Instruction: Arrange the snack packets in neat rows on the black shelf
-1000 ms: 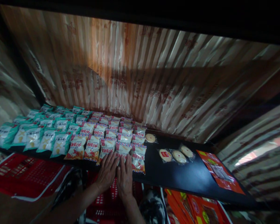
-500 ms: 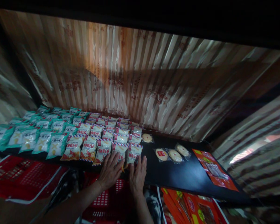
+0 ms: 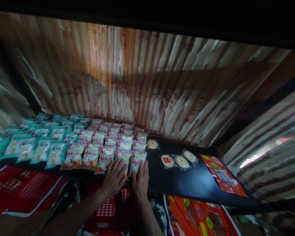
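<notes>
On the black shelf (image 3: 182,183), a hand could pass over the front edge into the bare stretch between the striped snack bags (image 3: 90,155) and the flat orange packaging (image 3: 223,176); wrapped round crackers (image 3: 182,162) obstruct it farther back. Teal snack bags (image 3: 57,154) crowd the left end, the ridged backing (image 3: 140,78) shuts the rear and a dark beam (image 3: 147,16) crosses above

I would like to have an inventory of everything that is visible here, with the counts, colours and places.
Teal-edged bags: many, teal and white, shelf's left
Striped-edge bags: many, white and red, middle
Round wrapped biscuits: four, pale, right of bags
Orange packaging: at least one, shelf's right end
Shelf: one, black, centre
Red baskets: at least two, below
Orange packets: several, below right
Corrugated backing: brownish, behind
Beam: one, dark, above
Left hand, right hand: bare, at front striped-edge bags
</notes>
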`<state>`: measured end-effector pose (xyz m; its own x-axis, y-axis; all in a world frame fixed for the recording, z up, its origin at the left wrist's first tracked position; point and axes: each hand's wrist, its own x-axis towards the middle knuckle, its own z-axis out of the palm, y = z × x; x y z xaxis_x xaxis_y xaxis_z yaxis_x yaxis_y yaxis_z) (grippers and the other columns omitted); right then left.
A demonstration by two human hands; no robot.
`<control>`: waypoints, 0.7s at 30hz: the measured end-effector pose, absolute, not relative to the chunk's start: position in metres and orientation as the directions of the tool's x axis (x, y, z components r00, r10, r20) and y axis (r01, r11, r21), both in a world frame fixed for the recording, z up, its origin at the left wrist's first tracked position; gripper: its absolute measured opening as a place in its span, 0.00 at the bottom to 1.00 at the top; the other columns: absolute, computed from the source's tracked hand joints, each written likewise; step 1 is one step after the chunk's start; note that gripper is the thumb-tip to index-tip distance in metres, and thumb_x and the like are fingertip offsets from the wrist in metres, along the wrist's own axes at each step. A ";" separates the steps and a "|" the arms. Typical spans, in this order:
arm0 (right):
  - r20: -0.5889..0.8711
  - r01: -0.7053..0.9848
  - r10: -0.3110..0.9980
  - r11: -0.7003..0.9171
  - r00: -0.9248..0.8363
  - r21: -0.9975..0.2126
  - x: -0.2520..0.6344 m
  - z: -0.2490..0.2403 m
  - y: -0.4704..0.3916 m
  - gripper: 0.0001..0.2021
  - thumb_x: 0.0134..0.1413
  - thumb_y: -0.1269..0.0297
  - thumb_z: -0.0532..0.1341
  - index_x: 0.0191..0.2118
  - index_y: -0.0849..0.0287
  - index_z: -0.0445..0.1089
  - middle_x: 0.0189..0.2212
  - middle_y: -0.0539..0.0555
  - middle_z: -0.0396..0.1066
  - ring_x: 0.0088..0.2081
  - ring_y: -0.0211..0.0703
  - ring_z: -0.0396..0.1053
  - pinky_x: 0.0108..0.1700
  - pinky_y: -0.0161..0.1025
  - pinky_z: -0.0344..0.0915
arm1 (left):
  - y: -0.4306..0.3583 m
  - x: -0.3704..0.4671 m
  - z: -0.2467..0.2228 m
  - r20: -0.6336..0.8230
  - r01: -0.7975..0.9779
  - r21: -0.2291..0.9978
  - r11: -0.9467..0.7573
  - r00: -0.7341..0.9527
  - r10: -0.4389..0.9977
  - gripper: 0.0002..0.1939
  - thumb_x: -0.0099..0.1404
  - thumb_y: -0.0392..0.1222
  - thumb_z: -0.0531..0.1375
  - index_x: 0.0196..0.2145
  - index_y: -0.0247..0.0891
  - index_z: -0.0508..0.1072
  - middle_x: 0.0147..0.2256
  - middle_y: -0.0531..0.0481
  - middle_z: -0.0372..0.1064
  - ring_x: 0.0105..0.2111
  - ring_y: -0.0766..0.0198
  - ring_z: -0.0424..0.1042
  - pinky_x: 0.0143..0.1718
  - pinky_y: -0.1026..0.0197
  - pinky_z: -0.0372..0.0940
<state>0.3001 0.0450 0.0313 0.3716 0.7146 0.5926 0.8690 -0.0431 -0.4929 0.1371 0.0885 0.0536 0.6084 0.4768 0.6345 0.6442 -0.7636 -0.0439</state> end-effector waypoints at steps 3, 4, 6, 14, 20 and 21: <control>0.572 0.862 0.730 -0.048 0.375 -0.504 0.300 0.030 0.046 0.29 0.60 0.54 0.48 0.64 0.61 0.45 0.63 0.68 0.44 0.62 0.58 0.48 0.53 0.57 0.58 | 0.091 0.138 0.053 0.636 0.649 -0.047 -0.759 0.606 0.478 0.27 0.64 0.43 0.51 0.61 0.39 0.53 0.62 0.43 0.48 0.63 0.54 0.43 0.61 0.46 0.42; 0.565 0.861 0.735 -0.050 0.375 -0.505 0.300 0.030 0.046 0.29 0.61 0.54 0.47 0.63 0.61 0.45 0.63 0.67 0.45 0.61 0.58 0.49 0.53 0.57 0.58 | 0.091 0.138 0.052 0.636 0.649 -0.053 -0.759 0.607 0.476 0.27 0.64 0.43 0.51 0.61 0.39 0.53 0.62 0.43 0.48 0.63 0.54 0.43 0.61 0.47 0.42; 0.559 0.862 0.739 -0.057 0.375 -0.504 0.299 0.031 0.046 0.29 0.61 0.54 0.47 0.63 0.61 0.46 0.62 0.67 0.46 0.61 0.57 0.49 0.53 0.56 0.58 | 0.092 0.138 0.051 0.634 0.649 -0.064 -0.758 0.613 0.472 0.27 0.64 0.42 0.51 0.61 0.38 0.54 0.62 0.42 0.49 0.63 0.54 0.43 0.61 0.47 0.42; 0.634 0.899 0.688 -0.063 0.353 -0.433 0.298 0.031 0.046 0.30 0.61 0.54 0.48 0.64 0.60 0.42 0.64 0.68 0.41 0.63 0.60 0.42 0.53 0.59 0.56 | 0.089 0.135 0.050 0.629 0.660 -0.027 -0.751 0.595 0.500 0.29 0.64 0.43 0.52 0.61 0.40 0.52 0.63 0.42 0.46 0.63 0.53 0.43 0.61 0.46 0.41; 0.608 0.902 0.707 -0.098 0.361 -0.420 0.296 0.026 0.048 0.29 0.61 0.53 0.46 0.64 0.59 0.42 0.63 0.67 0.43 0.63 0.58 0.44 0.53 0.56 0.57 | 0.089 0.136 0.047 0.624 0.668 -0.063 -0.741 0.606 0.493 0.29 0.64 0.44 0.52 0.62 0.40 0.50 0.63 0.42 0.46 0.63 0.52 0.42 0.61 0.47 0.42; 0.614 0.905 0.702 -0.105 0.360 -0.412 0.296 0.026 0.048 0.30 0.61 0.52 0.46 0.64 0.60 0.42 0.63 0.68 0.43 0.63 0.58 0.43 0.53 0.56 0.56 | 0.089 0.136 0.047 0.627 0.667 -0.065 -0.742 0.605 0.490 0.30 0.64 0.44 0.52 0.62 0.39 0.50 0.63 0.42 0.46 0.63 0.52 0.42 0.61 0.46 0.42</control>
<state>0.2960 0.0477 0.0256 0.3604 0.7021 0.6142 0.9053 -0.1045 -0.4117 0.1361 0.0893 0.0469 0.6053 0.4898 0.6274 0.6674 -0.7418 -0.0648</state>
